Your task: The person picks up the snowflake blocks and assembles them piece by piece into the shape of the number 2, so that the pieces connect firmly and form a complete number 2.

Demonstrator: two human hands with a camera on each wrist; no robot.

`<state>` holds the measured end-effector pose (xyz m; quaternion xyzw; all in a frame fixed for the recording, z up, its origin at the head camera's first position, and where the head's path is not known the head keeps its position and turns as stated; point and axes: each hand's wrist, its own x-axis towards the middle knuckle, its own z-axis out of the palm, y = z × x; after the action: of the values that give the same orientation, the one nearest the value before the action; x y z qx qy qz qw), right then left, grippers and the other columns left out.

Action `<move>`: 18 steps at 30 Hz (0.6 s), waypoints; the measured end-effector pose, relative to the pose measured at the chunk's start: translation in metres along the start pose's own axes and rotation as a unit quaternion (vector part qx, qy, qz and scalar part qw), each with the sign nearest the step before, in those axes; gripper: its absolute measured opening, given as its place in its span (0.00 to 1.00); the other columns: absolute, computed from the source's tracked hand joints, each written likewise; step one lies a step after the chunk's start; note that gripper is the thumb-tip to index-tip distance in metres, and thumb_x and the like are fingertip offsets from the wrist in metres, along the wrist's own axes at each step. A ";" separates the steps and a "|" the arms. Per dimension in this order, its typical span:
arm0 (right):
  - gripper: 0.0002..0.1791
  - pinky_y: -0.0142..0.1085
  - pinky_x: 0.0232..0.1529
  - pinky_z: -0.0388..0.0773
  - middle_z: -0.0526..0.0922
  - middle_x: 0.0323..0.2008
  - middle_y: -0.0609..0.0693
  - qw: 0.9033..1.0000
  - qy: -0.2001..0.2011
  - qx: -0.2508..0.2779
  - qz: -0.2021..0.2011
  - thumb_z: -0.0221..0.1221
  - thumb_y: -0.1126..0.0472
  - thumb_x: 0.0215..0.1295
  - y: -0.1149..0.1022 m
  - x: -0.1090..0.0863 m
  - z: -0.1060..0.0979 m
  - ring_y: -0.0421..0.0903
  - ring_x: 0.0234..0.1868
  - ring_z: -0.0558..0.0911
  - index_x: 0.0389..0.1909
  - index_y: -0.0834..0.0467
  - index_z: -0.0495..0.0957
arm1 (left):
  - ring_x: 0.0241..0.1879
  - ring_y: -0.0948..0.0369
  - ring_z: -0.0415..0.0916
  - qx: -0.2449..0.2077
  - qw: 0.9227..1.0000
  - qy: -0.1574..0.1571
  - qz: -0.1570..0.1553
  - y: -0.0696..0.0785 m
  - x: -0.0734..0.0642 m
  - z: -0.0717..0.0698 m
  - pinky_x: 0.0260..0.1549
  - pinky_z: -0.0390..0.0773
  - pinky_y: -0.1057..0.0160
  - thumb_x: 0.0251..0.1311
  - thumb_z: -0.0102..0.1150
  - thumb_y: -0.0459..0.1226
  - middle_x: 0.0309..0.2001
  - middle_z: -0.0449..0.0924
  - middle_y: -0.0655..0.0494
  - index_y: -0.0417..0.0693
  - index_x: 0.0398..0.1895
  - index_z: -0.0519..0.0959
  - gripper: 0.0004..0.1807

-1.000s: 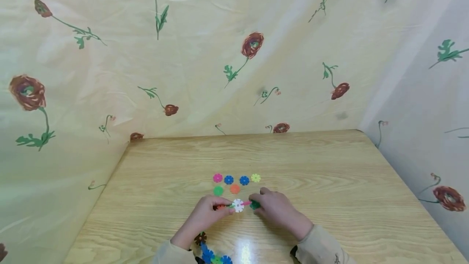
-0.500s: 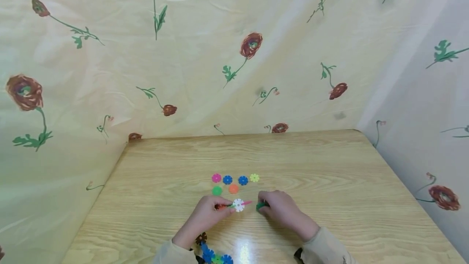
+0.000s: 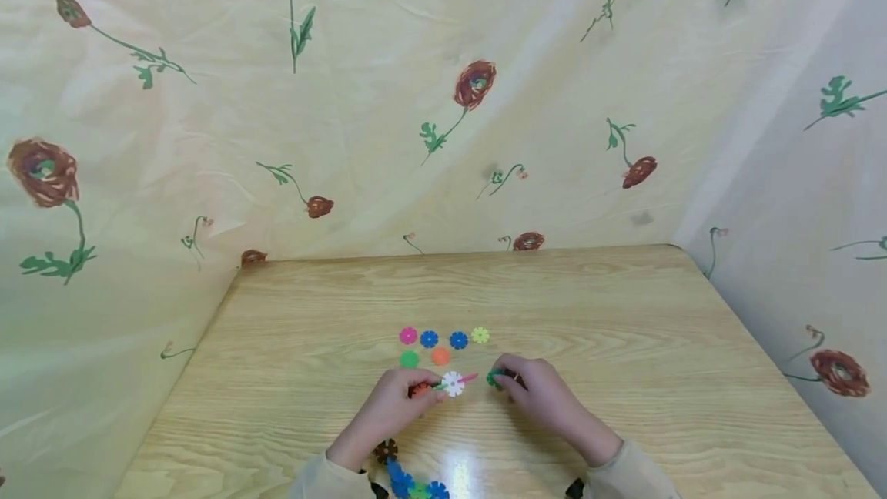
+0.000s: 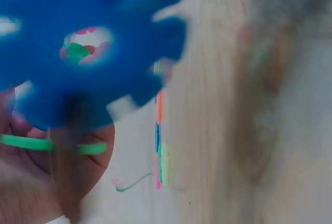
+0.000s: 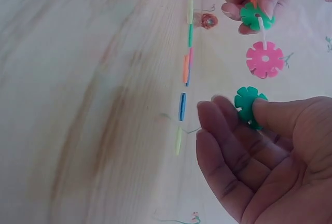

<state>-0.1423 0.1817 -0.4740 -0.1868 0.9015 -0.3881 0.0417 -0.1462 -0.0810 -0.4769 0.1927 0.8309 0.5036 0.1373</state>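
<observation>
My left hand (image 3: 395, 399) grips a chain of slotted flower-shaped plastic discs. Out of its fingertips stick a white disc (image 3: 453, 384) and a pink disc (image 5: 257, 60) at the end. An orange and a green disc (image 5: 249, 14) sit within its fingers. Close to the left wrist camera, a large blue disc (image 4: 140, 42) covers much of that hand. To the right, my right hand (image 3: 547, 399) pinches a dark green disc (image 5: 243, 102) between thumb and fingers, a small gap away from the pink one.
Beyond the hands, several loose discs lie on the wooden table (image 3: 624, 314), including a magenta one (image 3: 408, 336) and an orange one (image 3: 440, 356). Brown, blue and light green discs (image 3: 419, 490) run along the near edge; whether they join the held chain, I cannot tell. Flowered cloth (image 3: 388, 98) surrounds the table.
The right hand has drawn the dark green disc away to the right from the pink disc and lifted it slightly. My left hand has stayed almost still, with the chain in it.
</observation>
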 end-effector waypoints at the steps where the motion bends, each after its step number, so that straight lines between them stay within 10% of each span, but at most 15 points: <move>1: 0.07 0.32 0.23 0.76 0.78 0.24 0.43 1.000 0.000 0.003 0.001 0.56 0.65 0.70 0.000 0.000 0.000 0.37 0.23 0.76 0.33 0.51 0.78 | 0.20 0.65 0.69 -0.005 1.000 0.000 -0.002 -0.001 0.000 0.000 0.19 0.71 0.68 0.64 0.62 0.46 0.26 0.79 0.57 0.51 0.44 0.85 0.12; 18: 0.05 0.31 0.22 0.75 0.79 0.24 0.44 1.000 -0.012 0.008 -0.013 0.58 0.67 0.69 0.004 -0.004 0.000 0.34 0.21 0.74 0.35 0.53 0.79 | 0.27 0.51 0.76 -0.072 0.994 0.065 -0.049 -0.003 -0.005 -0.027 0.21 0.77 0.63 0.70 0.54 0.48 0.37 0.84 0.44 0.43 0.53 0.79 0.20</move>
<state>-0.1401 0.1850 -0.4772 -0.2030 0.8952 -0.3937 0.0486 -0.1542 -0.1057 -0.4675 0.1077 0.8083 0.5661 0.1211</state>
